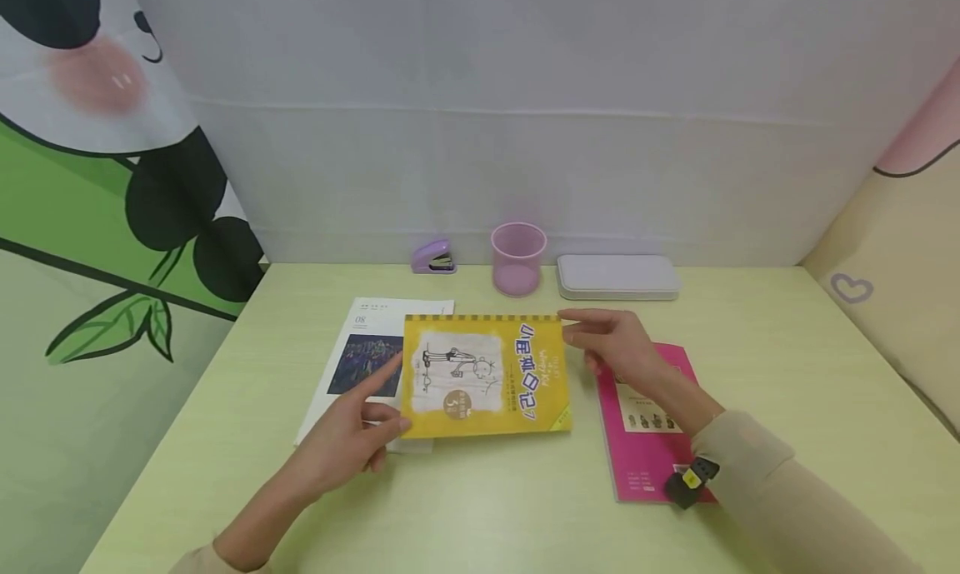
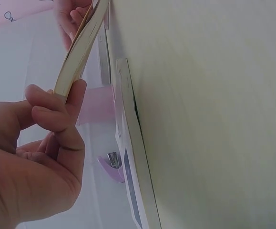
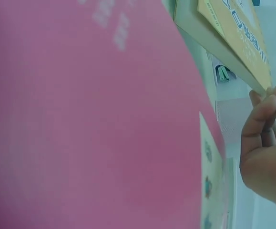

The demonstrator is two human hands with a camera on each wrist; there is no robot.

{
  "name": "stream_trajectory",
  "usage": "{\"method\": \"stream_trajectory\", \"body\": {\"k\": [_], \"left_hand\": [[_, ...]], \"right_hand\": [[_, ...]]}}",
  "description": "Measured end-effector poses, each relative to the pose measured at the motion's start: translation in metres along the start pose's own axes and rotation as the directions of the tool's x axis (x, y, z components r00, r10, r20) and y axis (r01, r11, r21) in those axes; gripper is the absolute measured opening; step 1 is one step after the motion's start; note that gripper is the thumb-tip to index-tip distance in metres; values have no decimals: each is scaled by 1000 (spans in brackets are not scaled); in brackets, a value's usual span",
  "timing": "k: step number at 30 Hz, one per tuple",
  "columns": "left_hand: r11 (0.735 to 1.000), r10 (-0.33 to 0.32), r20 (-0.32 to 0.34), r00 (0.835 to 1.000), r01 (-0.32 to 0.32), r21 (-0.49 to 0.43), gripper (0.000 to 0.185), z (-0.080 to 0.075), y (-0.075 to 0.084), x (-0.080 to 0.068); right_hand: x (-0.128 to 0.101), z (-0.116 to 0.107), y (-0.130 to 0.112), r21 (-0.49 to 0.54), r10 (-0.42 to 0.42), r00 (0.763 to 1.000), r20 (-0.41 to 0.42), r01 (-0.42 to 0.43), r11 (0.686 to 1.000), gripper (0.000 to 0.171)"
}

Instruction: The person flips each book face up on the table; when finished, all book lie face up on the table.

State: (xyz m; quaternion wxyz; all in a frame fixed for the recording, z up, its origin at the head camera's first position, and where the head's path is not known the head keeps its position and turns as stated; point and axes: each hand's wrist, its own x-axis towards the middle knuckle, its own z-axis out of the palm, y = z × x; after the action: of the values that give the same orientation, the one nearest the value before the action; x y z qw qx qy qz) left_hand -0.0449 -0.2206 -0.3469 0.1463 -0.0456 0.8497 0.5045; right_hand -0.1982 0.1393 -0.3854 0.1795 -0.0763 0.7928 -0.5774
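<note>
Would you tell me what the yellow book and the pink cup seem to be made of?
The yellow book looks like a paper softcover with a slightly glossy printed cover; it bends between both hands. The pink cup seems to be translucent plastic, since light shows through its wall.

A child's study corner: desk (image 1: 750,374), books, stapler (image 1: 432,257), panda wall mural (image 1: 112,141).

both hands (image 1: 352,428) (image 1: 615,349) reach forward, fingers and thumbs pinched.
</note>
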Motion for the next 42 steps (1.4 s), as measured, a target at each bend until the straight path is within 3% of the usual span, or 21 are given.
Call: {"method": "stream_trajectory", "body": {"k": [13,20,33,42], "left_hand": [[997,-41,6,999,41,-59,84,-1,-3,2],[996,-48,36,998,51,-75,85,-1,-5,2],[997,3,190,982,13,-80,94,-6,-13,7],[999,-29,191,981,35,-27,93,-7,-14,11]], "right_hand": [[0,-1,9,42,22,986,163,-30,999,71],[3,2,10,16,25,989,144,-28,999,70],[3,6,11,-60,79,985,152,-71,996,65],[4,9,9,-74,117,982,151,-107,991,62]]}}
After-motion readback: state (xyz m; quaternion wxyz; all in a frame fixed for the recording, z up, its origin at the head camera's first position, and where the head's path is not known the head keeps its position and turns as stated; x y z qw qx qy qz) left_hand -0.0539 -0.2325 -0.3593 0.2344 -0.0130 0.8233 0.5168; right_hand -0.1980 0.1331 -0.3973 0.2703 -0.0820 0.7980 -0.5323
